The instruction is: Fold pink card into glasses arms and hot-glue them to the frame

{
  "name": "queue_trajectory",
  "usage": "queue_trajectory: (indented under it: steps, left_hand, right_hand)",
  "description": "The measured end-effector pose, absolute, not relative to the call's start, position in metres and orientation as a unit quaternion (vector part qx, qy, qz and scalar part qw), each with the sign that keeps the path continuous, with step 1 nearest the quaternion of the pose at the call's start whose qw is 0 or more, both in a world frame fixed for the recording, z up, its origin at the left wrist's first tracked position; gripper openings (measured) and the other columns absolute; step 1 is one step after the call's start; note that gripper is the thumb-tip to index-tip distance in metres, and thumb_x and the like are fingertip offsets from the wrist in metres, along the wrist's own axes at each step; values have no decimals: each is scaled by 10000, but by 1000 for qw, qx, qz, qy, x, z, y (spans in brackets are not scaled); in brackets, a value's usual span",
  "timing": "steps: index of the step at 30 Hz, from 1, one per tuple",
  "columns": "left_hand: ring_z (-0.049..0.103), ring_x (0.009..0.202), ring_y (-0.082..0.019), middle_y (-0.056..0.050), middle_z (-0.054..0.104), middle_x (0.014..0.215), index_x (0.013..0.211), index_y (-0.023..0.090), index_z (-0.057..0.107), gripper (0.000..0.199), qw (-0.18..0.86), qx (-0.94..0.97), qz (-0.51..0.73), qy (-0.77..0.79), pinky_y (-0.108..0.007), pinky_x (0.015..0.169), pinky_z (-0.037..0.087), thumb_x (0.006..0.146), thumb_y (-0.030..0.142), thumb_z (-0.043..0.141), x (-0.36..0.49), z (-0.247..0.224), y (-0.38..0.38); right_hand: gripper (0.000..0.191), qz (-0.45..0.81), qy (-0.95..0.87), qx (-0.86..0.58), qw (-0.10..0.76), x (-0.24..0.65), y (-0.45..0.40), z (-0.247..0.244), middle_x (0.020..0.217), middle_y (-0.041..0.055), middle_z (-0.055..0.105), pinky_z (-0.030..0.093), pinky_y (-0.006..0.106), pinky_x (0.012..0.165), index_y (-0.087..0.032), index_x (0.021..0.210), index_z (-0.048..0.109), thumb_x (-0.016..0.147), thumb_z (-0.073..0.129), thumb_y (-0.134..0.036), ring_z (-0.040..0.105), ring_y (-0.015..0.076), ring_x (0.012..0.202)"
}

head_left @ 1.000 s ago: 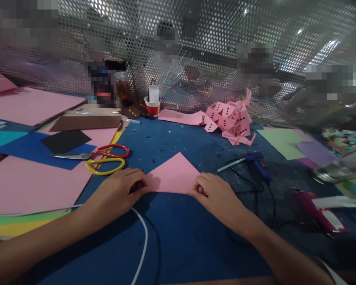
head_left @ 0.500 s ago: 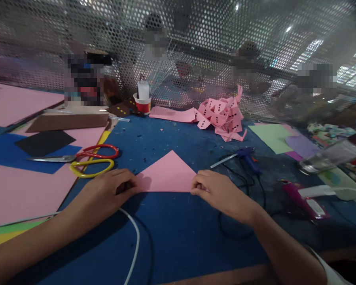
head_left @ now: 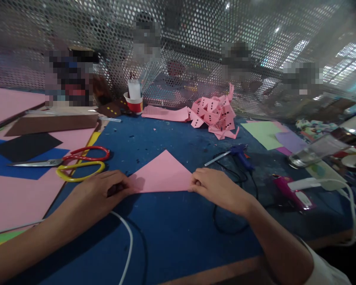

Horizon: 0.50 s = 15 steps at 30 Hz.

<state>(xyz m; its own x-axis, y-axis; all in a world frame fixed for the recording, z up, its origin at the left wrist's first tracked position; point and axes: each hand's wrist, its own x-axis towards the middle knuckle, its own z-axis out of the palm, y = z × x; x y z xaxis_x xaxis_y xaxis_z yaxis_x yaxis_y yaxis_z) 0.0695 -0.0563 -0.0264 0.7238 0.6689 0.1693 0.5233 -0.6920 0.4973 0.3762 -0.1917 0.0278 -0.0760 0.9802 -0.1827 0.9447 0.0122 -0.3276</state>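
Observation:
A sheet of pink paper point(head_left: 163, 174), folded into a triangle, lies on the blue table with its peak pointing away from me and its long straight edge toward me. My left hand point(head_left: 111, 190) pinches its left corner, fingers closed. At the opposite corner, my right hand point(head_left: 212, 186) has its fingers curled and closed on the paper. Scissors point(head_left: 83, 160) with one red and one yellow handle lie just beyond my left hand. A blue glue gun point(head_left: 240, 156) with a clear stick in it rests past my right hand.
Pink cut-outs with black squares point(head_left: 215, 114) are heaped at the back, beside pink strips point(head_left: 166, 113) and a paper cup point(head_left: 134, 103). Coloured sheets point(head_left: 20, 202) cover the left. A clear tumbler point(head_left: 311, 152) and a magenta device point(head_left: 293, 194) with a white cable lie right.
My view has turned slightly right, so the scene sits further left. Both hands keep their hold on the pink triangle's corners, which stays flat on the table.

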Motion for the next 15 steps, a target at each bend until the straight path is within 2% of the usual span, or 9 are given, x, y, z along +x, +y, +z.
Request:
queue_trajectory:
  steps: [4,7,15]
  left_hand:
    - [624,670,-186,26,696,766,846,268,683,229,200,902,166,344,-287,582,429,937,472,638,67,-29,-56]
    - [624,673,-188,26,693,760,845,268,682,268,203,898,161,354,-289,588,430,931,519,648,66,-28,-56]
    - [645,692,-197,27,718,787,864,262,705,266,212,895,150,362,-293,611,451,934,512,645,68,-21,-58]
  right_hand:
    - [228,178,-705,-686,38,378,-191,28,843,-4,680,347,283,643,-193,775,648,989,691,-260,604,137,735]
    - [225,186,-704,-685,38,381,-192,29,855,-4,688,356,279,647,-196,783,658,988,695,-283,611,136,744]
    - [200,184,-694,-695,23,390,-194,30,866,-3,708,354,278,653,-207,802,673,978,704,-299,639,160,781]
